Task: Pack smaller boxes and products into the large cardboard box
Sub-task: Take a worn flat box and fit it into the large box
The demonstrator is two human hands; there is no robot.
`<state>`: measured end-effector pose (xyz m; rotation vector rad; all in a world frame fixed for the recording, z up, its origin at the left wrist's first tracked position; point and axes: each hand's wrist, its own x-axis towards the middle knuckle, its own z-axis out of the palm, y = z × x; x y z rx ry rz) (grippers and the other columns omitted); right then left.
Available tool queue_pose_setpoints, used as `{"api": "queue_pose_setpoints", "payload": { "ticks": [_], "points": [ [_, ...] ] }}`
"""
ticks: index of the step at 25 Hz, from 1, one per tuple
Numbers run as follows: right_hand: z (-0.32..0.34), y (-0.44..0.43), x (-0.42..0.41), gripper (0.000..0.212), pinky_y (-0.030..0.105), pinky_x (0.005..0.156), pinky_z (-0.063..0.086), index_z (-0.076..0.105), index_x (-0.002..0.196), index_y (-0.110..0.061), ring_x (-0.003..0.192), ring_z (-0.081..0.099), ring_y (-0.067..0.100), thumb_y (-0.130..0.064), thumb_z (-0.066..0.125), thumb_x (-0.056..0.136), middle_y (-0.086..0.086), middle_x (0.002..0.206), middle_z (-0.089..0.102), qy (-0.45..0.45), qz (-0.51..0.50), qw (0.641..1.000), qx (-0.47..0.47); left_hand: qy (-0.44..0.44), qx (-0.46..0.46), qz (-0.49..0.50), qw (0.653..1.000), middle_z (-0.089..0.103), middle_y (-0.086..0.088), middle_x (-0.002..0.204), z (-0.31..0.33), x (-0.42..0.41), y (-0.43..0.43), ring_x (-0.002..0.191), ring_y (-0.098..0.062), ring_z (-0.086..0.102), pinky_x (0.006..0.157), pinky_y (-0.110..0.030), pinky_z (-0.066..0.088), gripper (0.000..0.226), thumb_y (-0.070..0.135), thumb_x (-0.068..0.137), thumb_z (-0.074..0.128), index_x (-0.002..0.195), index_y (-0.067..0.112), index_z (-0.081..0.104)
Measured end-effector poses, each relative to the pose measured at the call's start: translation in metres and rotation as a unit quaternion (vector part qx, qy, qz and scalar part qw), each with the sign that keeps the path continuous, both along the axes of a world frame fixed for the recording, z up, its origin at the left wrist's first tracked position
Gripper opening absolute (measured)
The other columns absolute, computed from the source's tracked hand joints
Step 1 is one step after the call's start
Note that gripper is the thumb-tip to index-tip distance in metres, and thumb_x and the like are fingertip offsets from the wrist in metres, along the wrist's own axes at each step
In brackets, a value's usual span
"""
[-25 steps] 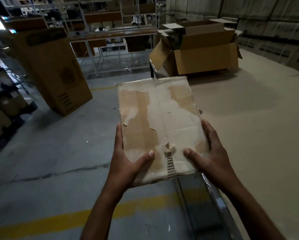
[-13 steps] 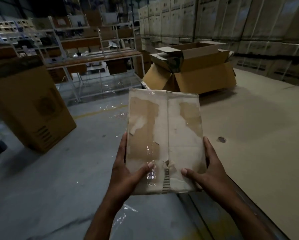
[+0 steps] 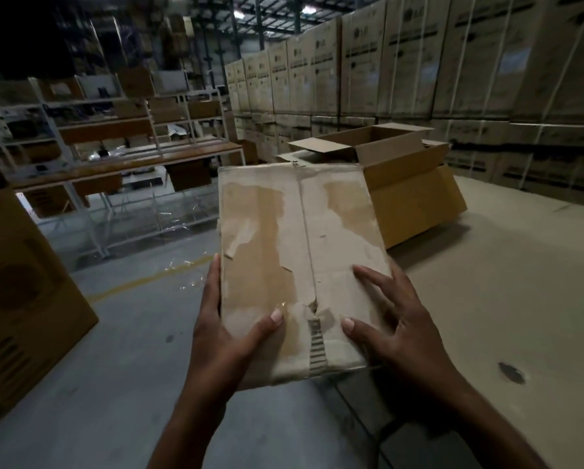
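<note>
While the left hand (image 3: pixel 223 336) grips the box (image 3: pixel 300 265), cartons (image 3: pixel 361 62) read LG.

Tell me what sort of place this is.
Most likely a warehouse: a wall of stacked cartons bound with straps, metal shelving racks, and an open large cardboard box beyond the small box being held.

Dim warehouse light; ceiling lamps (image 3: pixel 309 9) glow far overhead; deep shadow upper left; edges bowed, softly blurred.
</note>
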<state>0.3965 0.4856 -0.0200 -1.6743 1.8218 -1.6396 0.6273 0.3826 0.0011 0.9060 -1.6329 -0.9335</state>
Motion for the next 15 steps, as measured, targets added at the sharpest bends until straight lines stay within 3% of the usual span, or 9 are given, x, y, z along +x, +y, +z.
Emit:
{"api": "queue_pose_setpoints", "payload": {
  "ticks": [2, 6, 11, 15],
  "points": [
    [0.014, -0.054, -0.018, 0.067, 0.027, 0.104, 0.045, 0.053, 0.137, -0.057, 0.14, 0.038, -0.006, -0.052, 0.081, 0.075, -0.034, 0.16, 0.022, -0.006, -0.007, 1.0, -0.023, 0.01, -0.015, 0.0, 1.0, 0.042, 0.026, 0.152, 0.015, -0.019, -0.054, 0.112, 0.021, 0.052, 0.091, -0.02, 0.051, 0.117, 0.041, 0.063, 0.089, 0.156, 0.055, 0.02],
    [0.064, -0.15, -0.052, 0.067, 0.04, 0.102, 0.055, 0.054, 0.135, -0.058, 0.141, 0.04, 0.003, -0.06, 0.074, 0.071, -0.027, 0.159, 0.025, 0.007, 0.02, 0.998, -0.066, 0.039, -0.046, -0.004, 0.998, 0.049, 0.021, 0.146, 0.064, -0.05, -0.148, 0.114, 0.007, 0.058, 0.095, -0.033, 0.056, 0.115, 0.036, 0.064, 0.089, 0.156, 0.054, 0.021],
    [0.132, -0.256, -0.097, 0.067, 0.043, 0.095, 0.06, 0.05, 0.137, -0.059, 0.143, 0.038, 0.016, -0.063, 0.072, 0.073, -0.018, 0.163, 0.023, 0.068, -0.014, 0.991, -0.116, 0.068, -0.117, -0.068, 0.988, 0.053, 0.03, 0.136, 0.134, -0.094, -0.264, 0.11, 0.01, 0.06, 0.082, -0.019, 0.06, 0.11, 0.029, 0.069, 0.087, 0.157, 0.049, 0.023],
    [0.175, -0.345, -0.143, 0.071, 0.053, 0.094, 0.059, 0.048, 0.138, -0.057, 0.144, 0.039, 0.027, -0.068, 0.069, 0.072, -0.002, 0.165, 0.023, 0.105, -0.095, 0.983, -0.118, 0.072, -0.164, -0.146, 0.973, 0.049, 0.015, 0.146, 0.181, -0.149, -0.378, 0.124, -0.006, 0.058, 0.094, -0.041, 0.059, 0.111, 0.034, 0.07, 0.091, 0.157, 0.047, 0.024]
  ]
}}
